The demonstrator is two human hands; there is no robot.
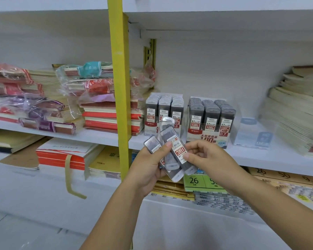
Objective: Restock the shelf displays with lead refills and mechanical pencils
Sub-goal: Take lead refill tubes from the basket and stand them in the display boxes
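**A:** While the left hand is gripping a fan of lead refill cases, thumb clamping their fronts, where is it holding them?

**B:** Just below the 0.7 display box, out in front of its left corner. The right hand is pinching the front case between thumb and forefinger, near its lower end.

**A:** How is that case lying?

**B:** Its long axis is slanting, the upper end leaning away from the box. The pale cap seems to be pointing down, and the label is reading upside down.

**A:** Which hand is placing it?

**B:** Probably the right, which is sitting nearer the box. The case is needing a flip upright first.
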